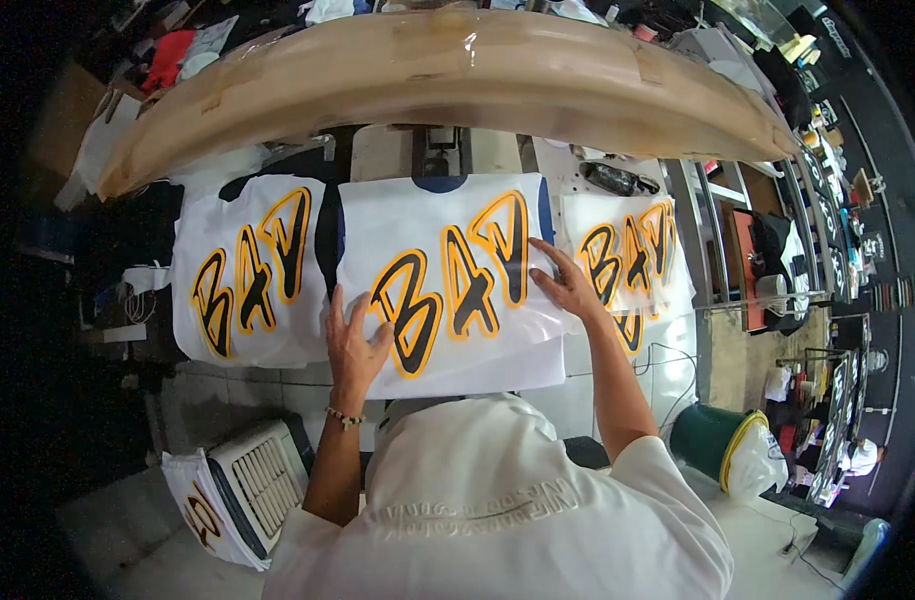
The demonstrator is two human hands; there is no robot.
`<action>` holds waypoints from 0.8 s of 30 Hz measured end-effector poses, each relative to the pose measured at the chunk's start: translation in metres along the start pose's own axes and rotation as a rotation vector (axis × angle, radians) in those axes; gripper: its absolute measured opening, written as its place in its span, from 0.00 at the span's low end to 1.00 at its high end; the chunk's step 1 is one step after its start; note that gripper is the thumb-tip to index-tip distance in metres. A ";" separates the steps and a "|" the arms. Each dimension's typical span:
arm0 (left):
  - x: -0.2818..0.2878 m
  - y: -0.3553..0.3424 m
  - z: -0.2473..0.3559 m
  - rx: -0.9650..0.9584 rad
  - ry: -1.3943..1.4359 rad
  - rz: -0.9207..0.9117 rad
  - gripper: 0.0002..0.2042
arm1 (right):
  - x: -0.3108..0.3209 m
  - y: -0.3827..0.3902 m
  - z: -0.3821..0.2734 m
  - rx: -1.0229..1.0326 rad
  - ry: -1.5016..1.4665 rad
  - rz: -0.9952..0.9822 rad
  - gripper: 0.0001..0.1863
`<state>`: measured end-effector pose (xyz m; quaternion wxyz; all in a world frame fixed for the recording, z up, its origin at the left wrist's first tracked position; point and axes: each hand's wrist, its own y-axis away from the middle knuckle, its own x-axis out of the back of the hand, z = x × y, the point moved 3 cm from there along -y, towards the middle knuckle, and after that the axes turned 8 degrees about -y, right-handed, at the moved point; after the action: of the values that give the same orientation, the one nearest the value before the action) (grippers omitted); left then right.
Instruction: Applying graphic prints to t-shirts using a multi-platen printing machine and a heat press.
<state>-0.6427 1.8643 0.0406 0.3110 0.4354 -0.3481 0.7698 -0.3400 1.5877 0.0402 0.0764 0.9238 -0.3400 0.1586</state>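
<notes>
A white shirt piece with dark blue at its collar and side (380, 227) lies in front of me, bearing large black lettering outlined in orange, apparently on a glossy sheet. My left hand (355, 342) touches its left edge near the lettering, fingers spread. At its right edge, my right hand (565, 283) rests with fingers apart. To the left lies a similar printed white piece with black at the collar (217, 230). To the right, printed translucent sheets (612, 210) overlap on a white surface.
A long brown wrapped beam (447, 80) spans beyond the pieces. A green bucket (705, 440) stands lower right, a slatted plastic unit with printed white cloth (247, 480) lower left. Metal racks (717, 235) line the right; another person (862, 457) is at the far right.
</notes>
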 end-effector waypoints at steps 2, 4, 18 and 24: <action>-0.001 0.002 0.000 0.021 0.009 -0.014 0.31 | -0.001 0.001 -0.001 -0.016 -0.010 0.011 0.31; -0.003 0.003 0.000 0.014 0.006 -0.001 0.31 | -0.002 0.002 -0.003 -0.004 -0.011 0.016 0.32; -0.005 0.011 0.005 -0.030 -0.108 0.088 0.33 | -0.004 0.003 -0.007 -0.185 -0.118 -0.022 0.32; -0.002 0.012 0.009 0.002 -0.128 0.103 0.31 | -0.013 0.001 -0.022 -0.218 -0.139 -0.046 0.32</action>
<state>-0.6469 1.8497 0.0394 0.2477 0.4657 -0.3883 0.7557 -0.3553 1.6002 0.0565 0.1564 0.9263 -0.3384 0.0545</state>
